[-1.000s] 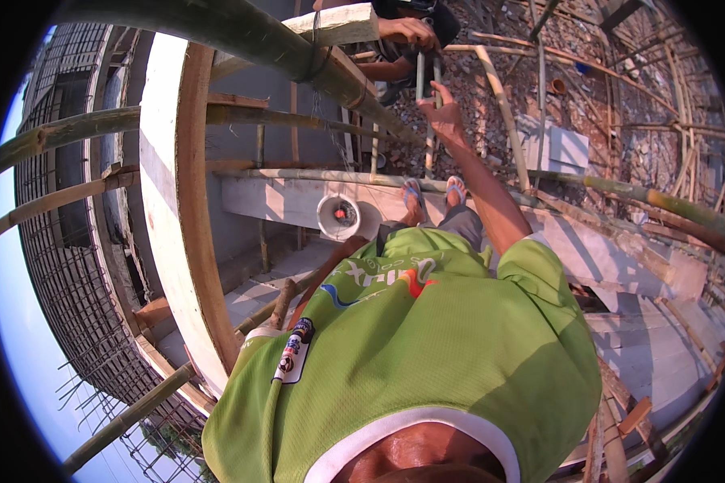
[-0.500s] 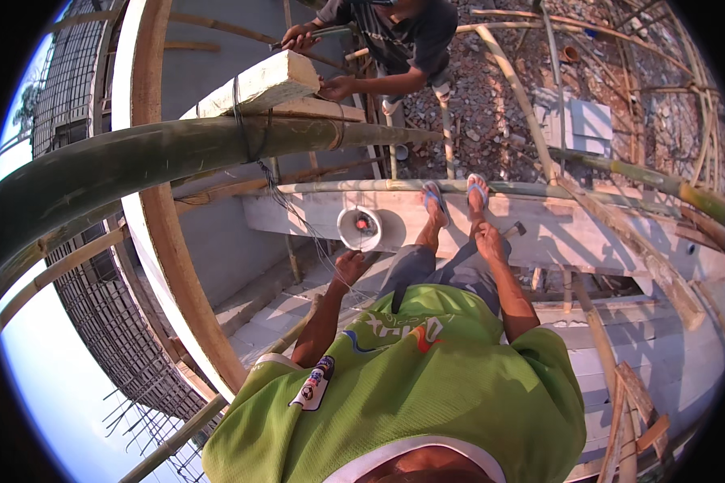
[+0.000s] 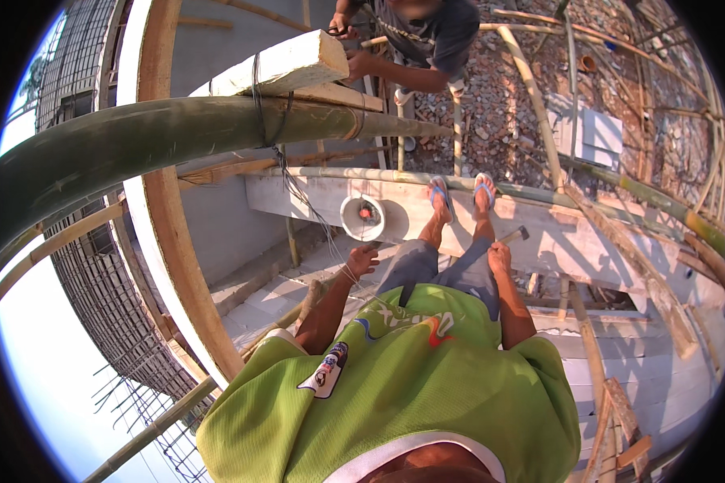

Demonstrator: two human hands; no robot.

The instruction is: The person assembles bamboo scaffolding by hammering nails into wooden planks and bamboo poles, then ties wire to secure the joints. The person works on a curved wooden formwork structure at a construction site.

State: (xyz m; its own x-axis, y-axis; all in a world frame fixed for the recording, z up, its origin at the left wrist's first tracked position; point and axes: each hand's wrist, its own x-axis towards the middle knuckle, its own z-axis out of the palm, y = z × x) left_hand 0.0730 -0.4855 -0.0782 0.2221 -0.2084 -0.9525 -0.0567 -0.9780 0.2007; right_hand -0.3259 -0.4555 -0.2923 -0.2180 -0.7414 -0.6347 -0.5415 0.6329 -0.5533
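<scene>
My left hand point(image 3: 362, 259) is beside the white bucket point(image 3: 362, 218), fingers curled around thin wire point(image 3: 327, 231). Strands of it hang from the thick green bamboo pole point(image 3: 177, 133) and run past my wrist. Something small and reddish lies inside the bucket. My right hand point(image 3: 499, 258) is closed over my right thigh; what it holds, if anything, is hidden. Just beyond it shows a hammer point(image 3: 524, 233), its handle partly hidden, and I cannot tell whether my hand touches it.
Below my sandalled feet point(image 3: 441, 196) runs a pale ledge point(image 3: 403, 190). A co-worker point(image 3: 427, 40) stands ahead, hands at the end of a pale timber beam point(image 3: 294, 63) tied to the bamboo. Rubble point(image 3: 503, 121), bamboo poles and a long board point(image 3: 173, 241) surround me.
My right hand has drawn back toward me, away from the ledge. My left hand has shifted slightly right, its fingers looser. The co-worker's hands have moved closer to the beam's end.
</scene>
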